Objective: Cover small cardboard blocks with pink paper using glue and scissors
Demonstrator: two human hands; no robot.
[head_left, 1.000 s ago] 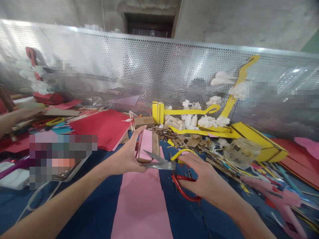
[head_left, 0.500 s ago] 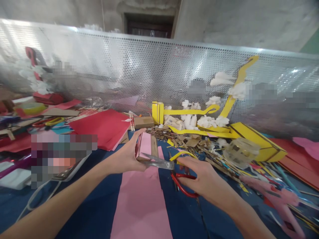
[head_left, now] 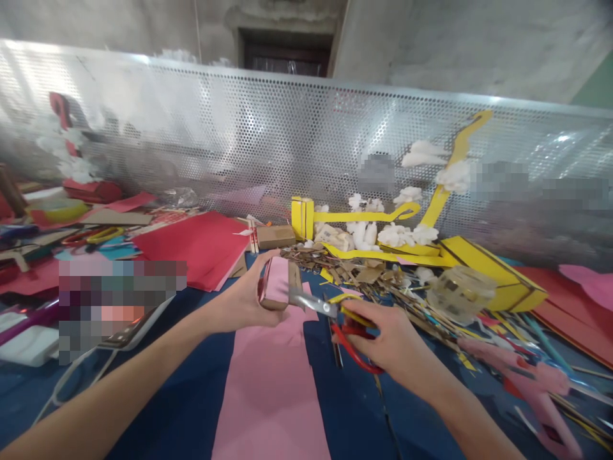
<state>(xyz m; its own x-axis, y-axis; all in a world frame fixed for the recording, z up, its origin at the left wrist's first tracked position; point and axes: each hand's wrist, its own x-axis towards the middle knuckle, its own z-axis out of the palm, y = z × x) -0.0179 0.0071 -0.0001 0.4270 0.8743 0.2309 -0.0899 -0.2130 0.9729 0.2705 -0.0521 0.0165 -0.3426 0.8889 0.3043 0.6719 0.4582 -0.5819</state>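
Observation:
My left hand (head_left: 249, 297) is wrapped round a small cardboard box (head_left: 295, 279) with pink paper (head_left: 278, 278) on its near face. In my right hand (head_left: 383, 335) is a pair of scissors (head_left: 313, 303) with red and yellow handles; my fingers are through the loops. Their blades point left and meet the right side of the box, looking nearly together and a little blurred. Below both hands a long strip of pink paper (head_left: 271, 396) lies flat on the blue tabletop (head_left: 167, 396).
A pink glue gun (head_left: 531, 377) lies at the right. Cardboard scraps (head_left: 368, 271) are heaped behind the scissors, near a clear tape roll (head_left: 462, 291) and a yellow box (head_left: 493, 271). Red paper sheets (head_left: 196, 246) lie at the left. A perforated metal panel (head_left: 215, 128) runs along the back.
The scissor blades have swung from spread apart to nearly together. The scissors have turned slightly, and the box in my left hand has tilted a little.

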